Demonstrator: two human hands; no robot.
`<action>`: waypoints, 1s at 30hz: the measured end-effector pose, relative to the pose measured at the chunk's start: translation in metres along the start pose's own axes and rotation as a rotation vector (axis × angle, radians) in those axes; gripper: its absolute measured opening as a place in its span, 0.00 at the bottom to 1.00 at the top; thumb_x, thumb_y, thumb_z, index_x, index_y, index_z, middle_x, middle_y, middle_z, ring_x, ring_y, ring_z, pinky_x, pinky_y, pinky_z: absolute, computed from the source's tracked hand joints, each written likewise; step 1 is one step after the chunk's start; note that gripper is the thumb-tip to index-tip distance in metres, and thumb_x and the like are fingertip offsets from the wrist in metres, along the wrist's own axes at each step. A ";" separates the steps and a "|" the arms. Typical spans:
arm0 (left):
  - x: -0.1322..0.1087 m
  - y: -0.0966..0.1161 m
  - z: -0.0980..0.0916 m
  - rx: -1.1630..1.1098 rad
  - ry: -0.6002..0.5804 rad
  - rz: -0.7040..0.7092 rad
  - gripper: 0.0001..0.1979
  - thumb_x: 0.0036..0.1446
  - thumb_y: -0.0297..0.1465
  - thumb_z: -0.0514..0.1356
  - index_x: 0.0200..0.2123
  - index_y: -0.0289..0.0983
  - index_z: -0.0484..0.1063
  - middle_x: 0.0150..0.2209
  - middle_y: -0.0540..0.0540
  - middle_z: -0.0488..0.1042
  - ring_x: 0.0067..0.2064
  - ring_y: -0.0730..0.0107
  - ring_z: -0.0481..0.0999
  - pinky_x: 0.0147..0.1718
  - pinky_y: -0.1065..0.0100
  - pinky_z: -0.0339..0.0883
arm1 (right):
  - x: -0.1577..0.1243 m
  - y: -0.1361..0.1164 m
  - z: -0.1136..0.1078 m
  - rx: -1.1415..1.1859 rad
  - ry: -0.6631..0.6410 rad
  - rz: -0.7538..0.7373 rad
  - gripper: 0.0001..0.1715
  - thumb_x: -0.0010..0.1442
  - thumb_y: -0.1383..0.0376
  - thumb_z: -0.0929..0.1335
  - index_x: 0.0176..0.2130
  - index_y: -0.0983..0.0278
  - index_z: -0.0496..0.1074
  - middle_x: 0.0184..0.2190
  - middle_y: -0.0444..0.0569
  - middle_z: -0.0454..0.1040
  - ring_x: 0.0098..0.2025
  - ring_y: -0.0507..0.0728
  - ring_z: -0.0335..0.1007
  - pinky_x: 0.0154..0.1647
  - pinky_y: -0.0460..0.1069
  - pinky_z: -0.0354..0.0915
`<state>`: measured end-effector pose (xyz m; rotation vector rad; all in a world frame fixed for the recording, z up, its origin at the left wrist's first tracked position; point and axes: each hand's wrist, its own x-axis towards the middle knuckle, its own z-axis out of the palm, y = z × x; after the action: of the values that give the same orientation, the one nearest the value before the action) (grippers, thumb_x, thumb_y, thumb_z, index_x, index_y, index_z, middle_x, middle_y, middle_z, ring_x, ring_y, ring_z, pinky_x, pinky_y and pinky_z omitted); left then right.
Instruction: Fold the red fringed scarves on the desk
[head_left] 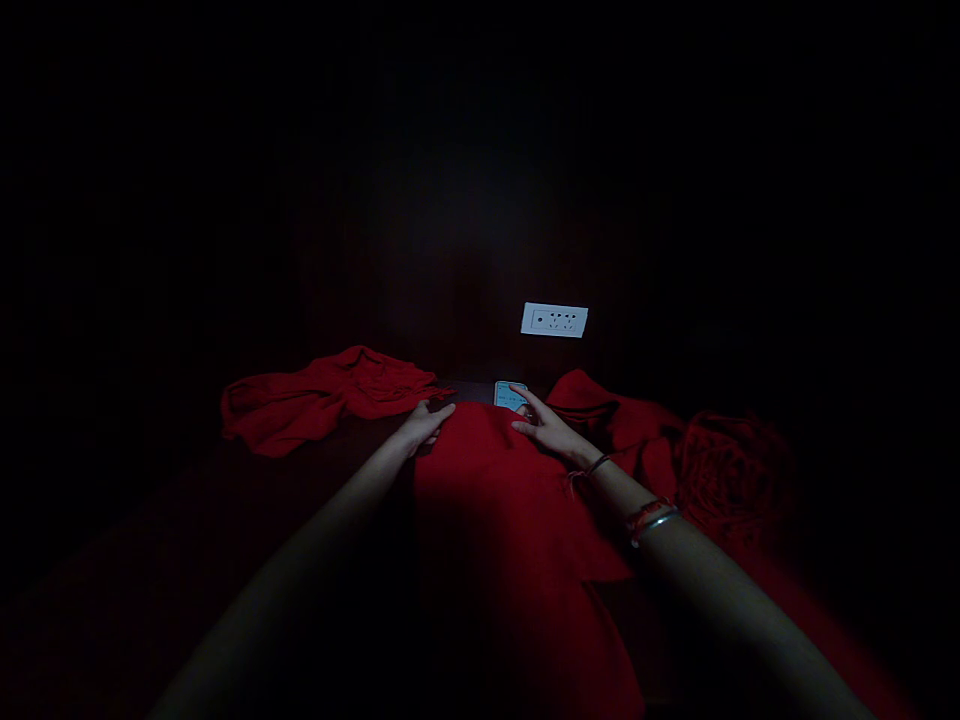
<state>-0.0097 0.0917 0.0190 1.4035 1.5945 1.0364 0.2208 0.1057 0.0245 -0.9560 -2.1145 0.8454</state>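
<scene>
A long piece of red cloth [495, 480] stretches from between my hands down towards me, its lower part fading into shadow. My left hand [429, 425] is closed on the cloth's far left edge, with the thumb on top. At the far right corner is my right hand [547, 432]. Its thumb lies over the cloth and its index finger reaches out across the edge of a lit phone [510, 397]. The lower fingers are partly hidden, but they appear to pinch the cloth. Bracelets circle my right wrist and forearm.
Crumpled red cloth [322, 395] lies to the left. More red cloth [630, 425] is on the right, beside a dim, bunched red heap [731, 470]. A white socket plate [554, 320] sits on the dark wall behind. Most of the surroundings are too dark to make out.
</scene>
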 end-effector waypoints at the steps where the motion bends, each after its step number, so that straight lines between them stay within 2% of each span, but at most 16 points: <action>1: 0.005 0.004 0.003 -0.093 -0.037 -0.038 0.22 0.51 0.34 0.55 0.48 0.35 0.54 0.33 0.45 0.69 0.31 0.73 0.72 0.29 0.72 0.65 | 0.002 -0.002 0.001 0.003 0.009 -0.012 0.36 0.51 0.64 0.63 0.57 0.63 0.46 0.31 0.44 0.62 0.28 0.49 0.59 0.31 0.45 0.61; 4: 0.019 0.011 0.011 -0.237 -0.043 -0.108 0.21 0.50 0.26 0.55 0.47 0.37 0.53 0.32 0.49 0.68 0.28 0.79 0.71 0.28 0.77 0.65 | 0.007 -0.003 -0.001 -0.107 0.036 -0.006 0.32 0.51 0.67 0.62 0.54 0.65 0.52 0.30 0.44 0.63 0.29 0.49 0.60 0.34 0.46 0.61; 7: 0.029 0.013 0.019 -0.243 -0.021 -0.118 0.20 0.51 0.29 0.55 0.47 0.38 0.54 0.33 0.48 0.68 0.27 0.78 0.71 0.25 0.76 0.65 | 0.010 -0.001 -0.004 -0.330 0.089 0.060 0.31 0.50 0.71 0.62 0.54 0.66 0.52 0.30 0.46 0.65 0.30 0.50 0.61 0.35 0.47 0.60; 10: 0.037 0.016 0.029 -0.215 -0.019 -0.119 0.24 0.44 0.30 0.61 0.45 0.36 0.57 0.31 0.47 0.68 0.26 0.75 0.70 0.22 0.74 0.64 | 0.004 -0.007 -0.002 -0.537 0.087 0.152 0.33 0.51 0.72 0.61 0.56 0.67 0.49 0.33 0.49 0.67 0.33 0.52 0.63 0.37 0.48 0.60; 13: 0.044 0.022 0.039 -0.202 -0.031 -0.095 0.23 0.40 0.24 0.62 0.42 0.34 0.61 0.28 0.47 0.69 0.27 0.73 0.69 0.21 0.75 0.62 | -0.008 -0.027 0.005 -0.762 0.191 0.217 0.32 0.54 0.68 0.59 0.57 0.66 0.47 0.42 0.56 0.64 0.42 0.58 0.60 0.41 0.53 0.58; 15: 0.047 0.025 0.039 -0.227 -0.071 -0.070 0.16 0.42 0.22 0.59 0.38 0.33 0.64 0.27 0.47 0.69 0.27 0.73 0.70 0.22 0.75 0.63 | -0.020 -0.044 0.014 -0.853 0.268 0.180 0.29 0.56 0.63 0.57 0.57 0.63 0.47 0.48 0.57 0.59 0.47 0.60 0.56 0.44 0.56 0.56; 16: 0.049 0.025 0.037 -0.248 -0.102 -0.054 0.12 0.44 0.23 0.57 0.36 0.33 0.65 0.27 0.48 0.70 0.27 0.73 0.70 0.23 0.74 0.64 | -0.027 -0.052 0.019 -0.857 0.258 0.129 0.28 0.57 0.61 0.56 0.57 0.62 0.47 0.49 0.56 0.58 0.49 0.60 0.54 0.46 0.56 0.55; 17: 0.050 0.024 0.033 -0.272 -0.137 -0.038 0.09 0.47 0.24 0.55 0.35 0.34 0.66 0.27 0.48 0.70 0.28 0.74 0.70 0.25 0.75 0.64 | -0.034 -0.059 0.025 -0.844 0.206 0.066 0.28 0.58 0.58 0.55 0.57 0.62 0.47 0.50 0.55 0.57 0.50 0.59 0.52 0.47 0.55 0.54; 19: 0.053 0.020 0.021 -0.324 -0.194 0.022 0.07 0.50 0.26 0.52 0.34 0.35 0.66 0.28 0.49 0.70 0.29 0.76 0.70 0.28 0.75 0.65 | -0.050 -0.068 0.038 -0.803 -0.013 -0.043 0.32 0.57 0.52 0.55 0.57 0.60 0.46 0.53 0.54 0.54 0.53 0.60 0.48 0.50 0.56 0.51; 21: 0.055 0.012 0.007 -0.344 -0.203 0.108 0.09 0.51 0.26 0.49 0.36 0.37 0.66 0.29 0.50 0.69 0.29 0.77 0.70 0.29 0.75 0.66 | -0.064 -0.070 0.050 -0.778 -0.241 -0.101 0.34 0.55 0.48 0.55 0.57 0.57 0.46 0.57 0.53 0.48 0.57 0.62 0.42 0.52 0.61 0.46; 23: 0.057 0.003 -0.005 -0.316 -0.179 0.162 0.11 0.51 0.24 0.48 0.37 0.37 0.65 0.27 0.51 0.68 0.26 0.78 0.68 0.26 0.75 0.65 | -0.074 -0.068 0.058 -0.769 -0.385 -0.125 0.33 0.55 0.47 0.53 0.57 0.55 0.45 0.59 0.52 0.41 0.59 0.65 0.35 0.53 0.64 0.40; 27: 0.061 -0.010 -0.011 -0.175 -0.137 0.147 0.10 0.49 0.23 0.47 0.33 0.37 0.65 0.23 0.53 0.64 0.23 0.79 0.66 0.22 0.76 0.62 | -0.083 -0.067 0.058 -0.746 -0.504 -0.167 0.32 0.56 0.48 0.52 0.57 0.53 0.44 0.60 0.50 0.33 0.60 0.65 0.26 0.53 0.66 0.34; 30: 0.064 -0.009 -0.008 -0.055 -0.110 0.164 0.08 0.50 0.24 0.49 0.29 0.36 0.66 0.24 0.52 0.65 0.27 0.76 0.67 0.26 0.75 0.62 | -0.085 -0.070 0.054 -0.739 -0.545 -0.191 0.31 0.56 0.48 0.53 0.57 0.51 0.44 0.60 0.48 0.31 0.60 0.64 0.24 0.54 0.65 0.32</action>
<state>-0.0277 0.1536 0.0117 1.5473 1.3803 1.0698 0.1968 -0.0141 0.0219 -0.9039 -3.0400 0.2107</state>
